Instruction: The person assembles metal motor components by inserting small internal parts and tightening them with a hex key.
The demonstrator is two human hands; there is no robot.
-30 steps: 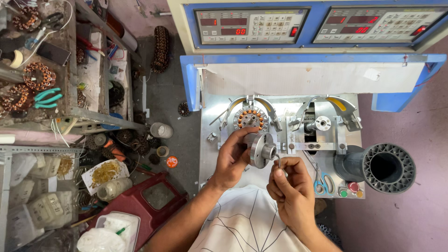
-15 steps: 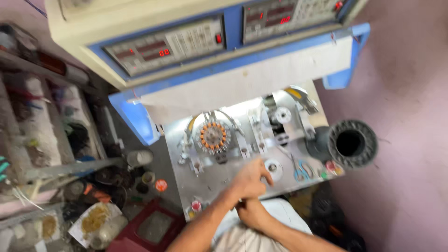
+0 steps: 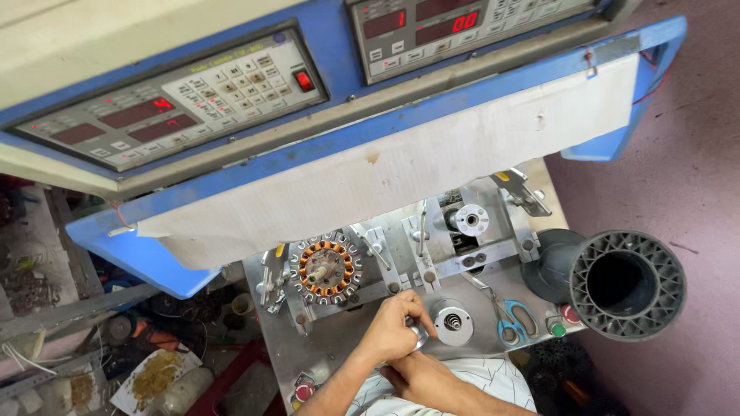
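Note:
My left hand (image 3: 391, 330) is closed around a small metal part at the front of the steel work plate (image 3: 339, 350), just left of a round metal hub (image 3: 452, 320). My right hand (image 3: 422, 377) sits directly below it, fingers curled and touching the left hand; what it holds is hidden. A stator with copper windings (image 3: 328, 270) is clamped on the left fixture, above my left hand. An empty spindle (image 3: 471, 219) stands on the right fixture.
Blue-handled scissors (image 3: 515, 320) lie right of the hub. A black ribbed spool cone (image 3: 626, 285) juts out at the right. Coloured push buttons (image 3: 563, 322) sit on the plate edge. A blue control console (image 3: 231, 85) overhangs the plate. Cluttered shelves (image 3: 69, 339) stand at left.
The view has swung and tilted, so the machine now fills the frame. Both hands have dropped from the fixture area to the plate's front edge and drawn together.

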